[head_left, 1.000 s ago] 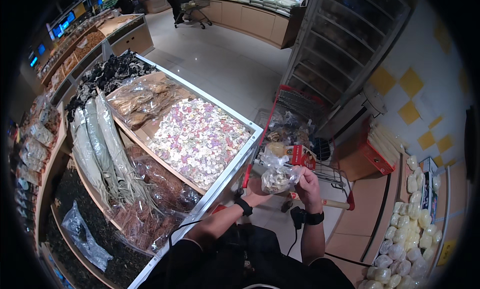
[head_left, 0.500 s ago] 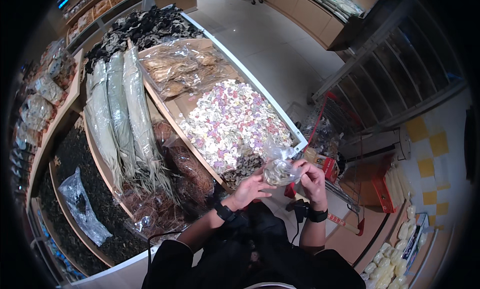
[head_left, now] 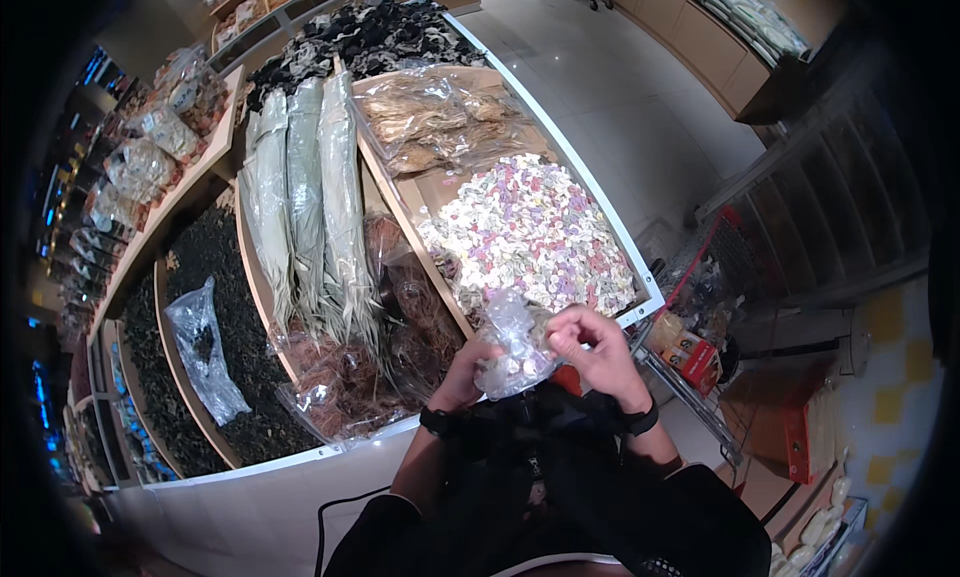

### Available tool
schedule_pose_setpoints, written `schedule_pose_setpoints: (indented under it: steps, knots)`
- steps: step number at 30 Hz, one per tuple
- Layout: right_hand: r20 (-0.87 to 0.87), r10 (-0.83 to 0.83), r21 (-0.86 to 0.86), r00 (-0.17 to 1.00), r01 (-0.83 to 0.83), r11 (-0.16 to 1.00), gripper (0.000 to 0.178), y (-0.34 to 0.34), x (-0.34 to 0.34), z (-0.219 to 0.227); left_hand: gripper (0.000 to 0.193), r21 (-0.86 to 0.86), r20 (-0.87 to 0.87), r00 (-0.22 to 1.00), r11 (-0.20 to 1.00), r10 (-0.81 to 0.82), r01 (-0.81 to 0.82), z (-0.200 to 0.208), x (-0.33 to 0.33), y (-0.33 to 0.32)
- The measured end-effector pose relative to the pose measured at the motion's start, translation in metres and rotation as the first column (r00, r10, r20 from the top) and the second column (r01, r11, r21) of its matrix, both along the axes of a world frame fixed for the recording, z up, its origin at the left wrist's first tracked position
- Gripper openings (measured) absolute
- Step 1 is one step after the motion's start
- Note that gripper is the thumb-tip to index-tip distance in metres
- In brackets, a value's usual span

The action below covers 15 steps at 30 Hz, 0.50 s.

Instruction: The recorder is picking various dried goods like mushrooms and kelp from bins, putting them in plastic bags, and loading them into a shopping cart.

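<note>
My left hand (head_left: pixel 463 374) holds a clear plastic bag (head_left: pixel 510 349) from its left side, in front of my body. Some small pale pieces show through the crinkled film. My right hand (head_left: pixel 603 359) is closed, with thumb and fingers pinched at the bag's right edge; the exact spot of the grip is partly hidden. Just beyond the bag lies a broad heap of small dried slices (head_left: pixel 535 237) in white, purple, red and grey-green, in a bin of the display stand.
Left of the slices lie long bundles of dried leaves (head_left: pixel 335 167) in plastic and reddish-brown fibrous bundles (head_left: pixel 335 387). A clear bag (head_left: pixel 205 352) rests on dark dried goods. Bagged brown strips (head_left: pixel 430 117) lie behind. A shopping cart (head_left: pixel 700 347) with packages stands at right.
The bag has come left and closer to my body. My left hand has moved down and closed on it, from open fingers beside it. The view has swung to the right.
</note>
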State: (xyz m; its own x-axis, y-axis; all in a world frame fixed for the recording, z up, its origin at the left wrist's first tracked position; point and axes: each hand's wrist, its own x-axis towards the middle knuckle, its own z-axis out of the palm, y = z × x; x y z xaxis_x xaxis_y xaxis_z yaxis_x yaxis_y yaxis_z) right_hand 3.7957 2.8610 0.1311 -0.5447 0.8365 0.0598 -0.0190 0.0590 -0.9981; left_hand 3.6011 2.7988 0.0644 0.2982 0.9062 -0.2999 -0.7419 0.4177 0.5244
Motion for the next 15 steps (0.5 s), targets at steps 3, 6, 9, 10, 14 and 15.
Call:
schedule_pose_setpoints:
  steps: [3, 6, 9, 10, 14, 15]
  knots:
    - [-0.016, -0.055, 0.002, 0.998, 0.055, 0.998, 0.046, 0.02, 0.03, 0.008, 0.06, -0.043, -0.102, 0.991, 0.996, -0.082, 0.078, 0.004, 0.027, 0.001]
    - [0.091, 0.116, -0.006, 0.989, -0.116, 0.993, 0.059, 0.023, 0.067, 0.003, 0.053, -0.159, -0.174, 0.905, 0.918, -0.387, 0.362, 0.014, 0.051, 0.015]
    - [0.156, 0.247, -0.101, 0.956, -0.234, 0.967, 0.039, 0.021, 0.095, -0.004, 0.05, -0.363, -0.111, 0.878, 0.841, -0.466, 0.4, 0.034, 0.074, 0.032]
    - [0.052, 0.197, -0.154, 0.979, -0.187, 0.97, 0.03, 0.017, 0.101, -0.012, 0.046, -0.341, -0.177, 0.846, 0.837, -0.503, 0.427, 0.035, 0.082, 0.039]
    - [-0.134, -0.054, -0.343, 0.99, 0.005, 0.939, 0.016, 0.007, 0.128, -0.022, 0.044, -0.132, -0.484, 0.74, 0.875, -0.468, 0.467, 0.022, 0.114, 0.057]
    - [-0.167, -0.133, -0.465, 0.977, 0.041, 0.884, 0.016, 0.006, 0.136, -0.024, 0.044, -0.139, -0.482, 0.728, 0.863, -0.488, 0.486, 0.02, 0.119, 0.06]
